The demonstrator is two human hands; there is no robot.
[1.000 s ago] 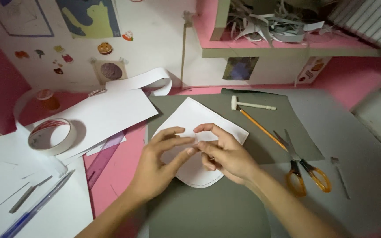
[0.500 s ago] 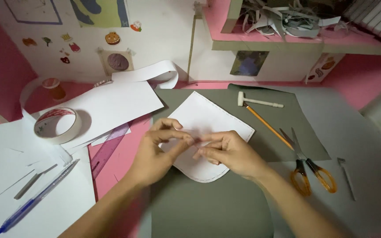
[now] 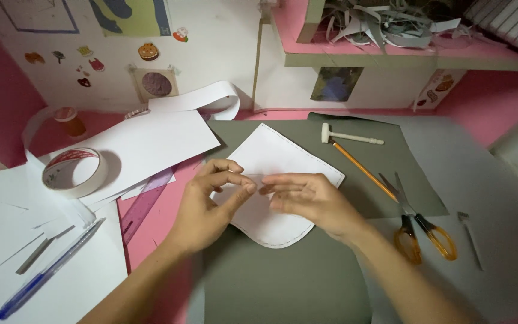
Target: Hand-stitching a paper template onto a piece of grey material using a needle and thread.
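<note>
both hands' fingers (image 3: 244, 187) meet over the white cutout (image 3: 283, 159).

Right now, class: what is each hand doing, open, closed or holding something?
Left hand: fingers pinched together over the white paper cut-out; whether something small is held cannot be told.
Right hand: open, fingers flat on the cut-out.

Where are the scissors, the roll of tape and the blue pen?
scissors (image 3: 418, 221), head view, on the pivot where the blades meet the orange handles.
roll of tape (image 3: 74, 173), head view, on its white outer rim.
blue pen (image 3: 49, 270), head view, mid-barrel.
</note>
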